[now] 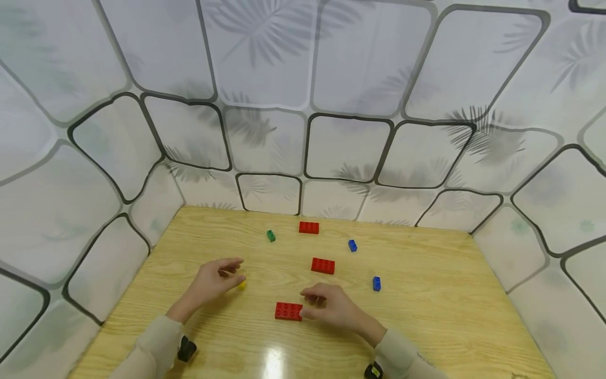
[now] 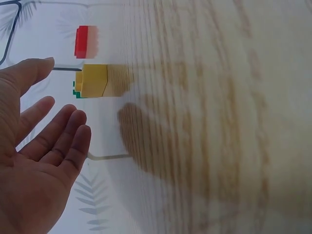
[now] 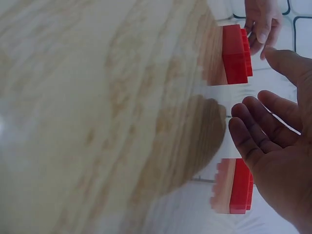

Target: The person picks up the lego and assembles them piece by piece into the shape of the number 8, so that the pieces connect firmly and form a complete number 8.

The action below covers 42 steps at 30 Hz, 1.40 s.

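My left hand point(image 1: 215, 281) hovers over the table's left side, thumb and fingers apart. Just past its thumb sits a yellow brick point(image 2: 94, 81), mostly covered by the hand in the head view. My right hand point(image 1: 333, 308) is beside the nearest red brick point(image 1: 288, 311), its thumb overlapping the brick's right end in the head view. In the right wrist view that brick point(image 3: 236, 54) stands apart from the fingertips, and the palm holds nothing. Another red brick point(image 1: 323, 266) lies a little farther off.
At the back of the wooden table point(image 1: 227, 337) lie a third red brick point(image 1: 309, 227) and a small green brick point(image 1: 271, 236). Two small blue bricks, one farther back point(image 1: 352, 245) and one nearer point(image 1: 376, 283), lie to the right. Patterned fabric walls point(image 1: 350, 147) enclose the table's back and sides.
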Each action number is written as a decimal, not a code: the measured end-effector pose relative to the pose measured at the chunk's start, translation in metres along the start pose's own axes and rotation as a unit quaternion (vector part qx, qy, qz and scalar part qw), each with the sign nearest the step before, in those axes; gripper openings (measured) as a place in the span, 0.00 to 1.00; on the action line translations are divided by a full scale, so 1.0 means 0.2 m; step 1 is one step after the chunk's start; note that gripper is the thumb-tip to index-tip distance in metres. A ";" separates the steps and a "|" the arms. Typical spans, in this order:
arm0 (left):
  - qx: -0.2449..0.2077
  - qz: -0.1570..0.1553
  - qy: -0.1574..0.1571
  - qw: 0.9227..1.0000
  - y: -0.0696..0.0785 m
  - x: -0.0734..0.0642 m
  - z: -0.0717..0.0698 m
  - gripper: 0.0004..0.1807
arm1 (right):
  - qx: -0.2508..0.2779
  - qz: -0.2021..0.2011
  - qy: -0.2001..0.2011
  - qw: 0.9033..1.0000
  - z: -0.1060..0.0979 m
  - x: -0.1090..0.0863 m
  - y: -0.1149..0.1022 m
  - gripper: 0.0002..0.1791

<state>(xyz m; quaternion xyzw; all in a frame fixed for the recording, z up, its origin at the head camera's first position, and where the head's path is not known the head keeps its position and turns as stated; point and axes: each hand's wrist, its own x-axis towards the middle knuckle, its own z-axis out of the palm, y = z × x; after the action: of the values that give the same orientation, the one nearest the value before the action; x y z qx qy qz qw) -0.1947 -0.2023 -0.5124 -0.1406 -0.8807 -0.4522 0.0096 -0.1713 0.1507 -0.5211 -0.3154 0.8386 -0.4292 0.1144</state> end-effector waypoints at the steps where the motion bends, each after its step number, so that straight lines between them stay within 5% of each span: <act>1: 0.000 0.000 -0.001 1.000 0.00 0.00 0.00 0.27 | -0.003 0.002 -0.002 1.000 0.00 0.00 0.00 0.24; 14: 0.023 -0.031 -0.014 0.999 -0.01 0.01 0.02 0.29 | -0.034 0.020 -0.024 0.999 0.02 0.00 0.00 0.27; 42: 0.062 -0.007 -0.015 0.998 -0.07 0.01 0.04 0.23 | -0.053 0.022 -0.027 0.998 0.04 0.00 0.00 0.20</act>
<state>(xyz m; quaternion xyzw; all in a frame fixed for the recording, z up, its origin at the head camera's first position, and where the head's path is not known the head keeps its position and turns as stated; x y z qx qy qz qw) -0.1995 -0.2032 -0.5266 -0.1405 -0.9079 -0.3950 0.0023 -0.1681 0.1449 -0.5262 -0.3135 0.8638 -0.3725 0.1293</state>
